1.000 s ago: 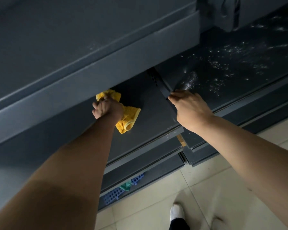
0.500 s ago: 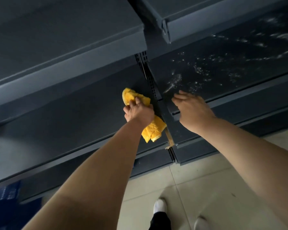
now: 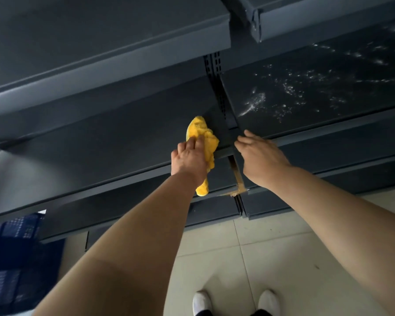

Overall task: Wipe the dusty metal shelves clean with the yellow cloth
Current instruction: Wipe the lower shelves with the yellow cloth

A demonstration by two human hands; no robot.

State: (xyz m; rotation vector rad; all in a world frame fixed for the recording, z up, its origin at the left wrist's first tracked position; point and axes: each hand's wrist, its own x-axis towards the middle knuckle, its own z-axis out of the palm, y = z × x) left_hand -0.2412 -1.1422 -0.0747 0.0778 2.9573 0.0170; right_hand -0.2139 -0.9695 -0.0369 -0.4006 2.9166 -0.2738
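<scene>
Dark grey metal shelving fills the view above a pale tiled floor (image 3: 271, 247), with the person's white shoes (image 3: 235, 303) at the bottom edge. The yellow cloth (image 3: 203, 142) is bunched under the left hand (image 3: 189, 158), which clenches it against the front right corner of the left-hand shelf (image 3: 100, 151), just beside the perforated upright (image 3: 217, 87) that divides the two bays; a tail of cloth hangs below the wrist. A second ago the cloth sat further left and deeper on this shelf; it has since travelled rightward and forward to the corner, so by my reading a stroke across this board is ending. The right hand (image 3: 260, 158) has kept its place, fingers spread and resting on the front lip of the right-hand shelf (image 3: 328, 106), grasping nothing that I can see. That shelf carries pale specks and smears of dust (image 3: 255, 103), apparently untouched, and looks the likely next surface. A blue perforated crate (image 3: 14, 247) shows low at the left. No brand, label or writing can be read anywhere.
</scene>
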